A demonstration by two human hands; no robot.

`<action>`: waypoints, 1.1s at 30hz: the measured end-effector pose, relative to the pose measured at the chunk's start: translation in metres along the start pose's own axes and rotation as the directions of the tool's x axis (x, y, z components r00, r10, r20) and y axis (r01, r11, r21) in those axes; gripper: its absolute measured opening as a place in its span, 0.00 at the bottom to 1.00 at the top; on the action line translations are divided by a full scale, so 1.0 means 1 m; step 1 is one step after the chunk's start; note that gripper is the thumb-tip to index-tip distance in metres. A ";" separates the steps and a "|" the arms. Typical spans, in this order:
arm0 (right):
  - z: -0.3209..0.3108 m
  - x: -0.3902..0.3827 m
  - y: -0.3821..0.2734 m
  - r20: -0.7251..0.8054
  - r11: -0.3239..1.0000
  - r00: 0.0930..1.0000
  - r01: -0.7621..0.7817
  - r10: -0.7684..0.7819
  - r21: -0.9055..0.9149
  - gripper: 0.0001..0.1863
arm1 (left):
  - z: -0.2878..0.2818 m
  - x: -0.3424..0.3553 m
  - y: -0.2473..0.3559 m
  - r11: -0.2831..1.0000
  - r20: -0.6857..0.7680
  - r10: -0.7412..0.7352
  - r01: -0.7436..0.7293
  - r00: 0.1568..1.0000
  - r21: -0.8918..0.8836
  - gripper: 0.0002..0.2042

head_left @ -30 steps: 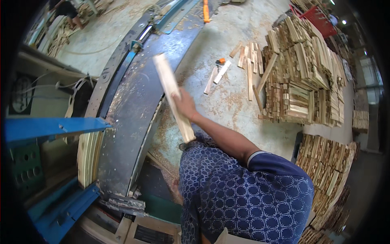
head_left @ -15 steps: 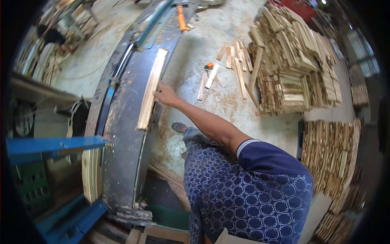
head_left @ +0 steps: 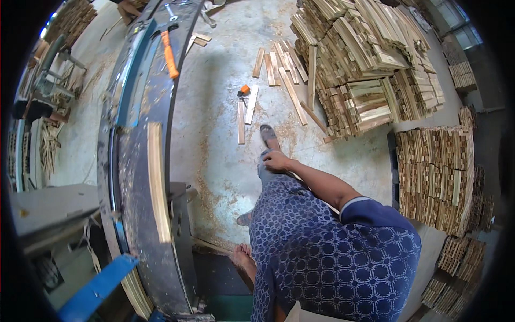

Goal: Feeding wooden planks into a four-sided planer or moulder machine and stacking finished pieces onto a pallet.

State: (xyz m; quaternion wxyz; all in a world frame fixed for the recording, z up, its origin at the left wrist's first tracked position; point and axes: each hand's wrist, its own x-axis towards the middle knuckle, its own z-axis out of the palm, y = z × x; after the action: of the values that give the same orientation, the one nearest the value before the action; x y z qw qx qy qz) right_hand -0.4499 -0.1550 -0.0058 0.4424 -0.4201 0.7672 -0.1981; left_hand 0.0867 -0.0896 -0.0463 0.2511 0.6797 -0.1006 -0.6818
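Observation:
A pale wooden strip [head_left: 156, 182] lies lengthwise on the dark metal machine table [head_left: 140, 225], apart from both hands. My right hand [head_left: 276, 161] is over the knee of my patterned trousers, its fingers curled in with nothing seen in them. Low beside the table's near end is my left hand [head_left: 244, 258]. Only short, bunched fingertips show there, so its grip is unclear, and I see no thing in it. Toward the table's far end lies an orange-handled tool [head_left: 169, 53], with a metal wrench [head_left: 170, 13] beyond it.
A blue rail [head_left: 137, 75] runs along the table. A blue bar [head_left: 99, 287] juts in at lower left. Loose strips [head_left: 292, 91] and a small orange-and-black object [head_left: 244, 90] lie on the floor. Tall stacks of wood [head_left: 365, 80] stand on the right. Another person's arm [head_left: 56, 115] shows far left.
My right hand has let go of the wooden strip and drawn back to my knee. My left hand has come into view. The whole view has shifted, and the strip stays on the table.

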 end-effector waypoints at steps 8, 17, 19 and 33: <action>-0.165 0.114 0.157 -0.092 0.953 0.951 -0.284 0.294 0.109 0.19 | 0.284 0.081 -0.015 0.801 -0.141 0.037 0.055 0.989 0.596 0.10; -0.195 0.435 0.339 0.008 0.891 0.985 -0.154 0.174 -0.426 0.20 | 0.599 0.352 -0.006 0.140 0.422 0.163 -0.444 0.892 0.885 0.16; -0.160 0.531 0.357 -0.094 0.876 0.995 -0.033 -0.014 -0.481 0.21 | 0.624 0.420 -0.034 0.125 0.310 0.122 -0.324 0.943 0.938 0.20; -0.157 0.678 0.415 -0.360 0.966 0.897 -0.249 0.257 0.068 0.25 | 0.661 0.561 -0.092 0.468 0.159 0.196 -0.234 0.968 0.852 0.39</action>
State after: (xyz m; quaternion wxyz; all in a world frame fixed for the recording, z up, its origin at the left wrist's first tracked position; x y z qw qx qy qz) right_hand -0.9512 -0.4855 -0.5507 0.3178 -0.2680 0.8821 -0.2216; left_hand -0.5503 -0.4143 -0.5449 -0.0413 0.6820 -0.5175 -0.5152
